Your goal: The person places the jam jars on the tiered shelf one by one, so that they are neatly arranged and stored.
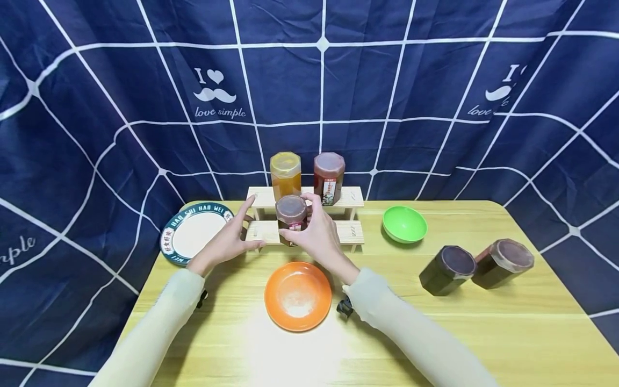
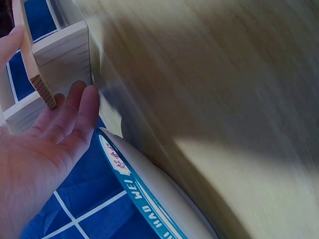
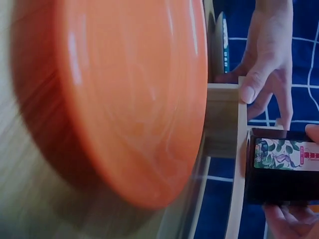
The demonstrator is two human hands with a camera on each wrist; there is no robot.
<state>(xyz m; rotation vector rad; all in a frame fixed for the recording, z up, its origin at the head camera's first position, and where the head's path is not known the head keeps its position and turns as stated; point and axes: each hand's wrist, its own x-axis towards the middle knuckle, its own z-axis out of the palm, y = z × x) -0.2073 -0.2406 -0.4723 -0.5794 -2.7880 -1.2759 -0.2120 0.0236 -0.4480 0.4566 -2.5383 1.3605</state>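
Observation:
On the lower step of a two-tier wooden rack (image 1: 263, 231) stands a dark, clear-lidded jar (image 1: 292, 207) with a printed label (image 3: 281, 154). My right hand (image 1: 321, 234) grips this jar around its sides, thumb at the front. At the rack's left end, my left hand (image 1: 227, 242) holds the lower board, its thumb at the front edge. Several of its fingers (image 2: 87, 107) reach below the board end in the left wrist view. On the upper step stand a yellow-orange jar (image 1: 286, 174) and a reddish-brown jar (image 1: 329, 177).
An orange plate (image 1: 297, 296) lies in front of the rack. A white plate with a teal rim (image 1: 186, 255) is at the left, close to my left hand. To the right are a green bowl (image 1: 405, 224) and two dark jars (image 1: 447, 271). A blue curtain (image 1: 285, 80) hangs behind.

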